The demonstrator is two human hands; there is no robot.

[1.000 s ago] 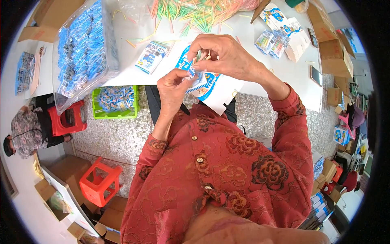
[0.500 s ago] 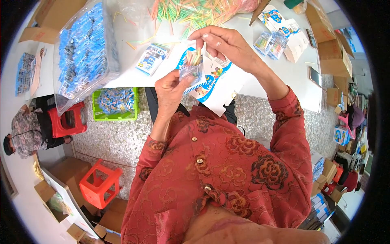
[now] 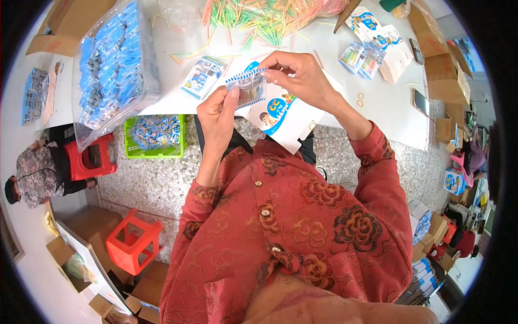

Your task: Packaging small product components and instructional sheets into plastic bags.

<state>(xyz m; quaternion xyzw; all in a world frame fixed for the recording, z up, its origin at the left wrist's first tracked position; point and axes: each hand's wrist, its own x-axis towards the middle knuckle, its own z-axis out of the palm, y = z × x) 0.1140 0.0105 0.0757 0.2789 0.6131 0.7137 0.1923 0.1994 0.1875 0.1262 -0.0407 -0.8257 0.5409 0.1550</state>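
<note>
Pinched between thumb and bent fingers, one side of a clear plastic sachet [image 3: 249, 90] is firmly in the left hand [image 3: 216, 110], while the right hand [image 3: 305, 80] nips the far upper corner with thumb and forefinger. From where I stand, the sachet hangs in the air between the two hands, just above the flattened printed carton [image 3: 278, 117] at the near edge of the white table [image 3: 372, 116]. Its blue-striped border runs along the top, slanting up towards the right, and thin sticks show through the film; whether that upper edge is sealed or open I cannot tell. I would judge it very light, the film soft, crinkly and a little slippery, so it likely folds wherever the fingers press. The sticks inside probably lend it some stiffness along their length, yet they look slim enough to snap or bend if squeezed across the middle. Better, I think, to take it by the flat striped border or the side edges, as these hands do, and leave the filled belly alone. Loose pastel sticks [image 3: 264, 21] lie heaped beyond, another blue-and-white sachet [image 3: 203, 76] rests flat on the tabletop to the left, and further left a clear plastic tub [image 3: 151, 81] is crowded with similar packets [image 3: 110, 70].
</note>
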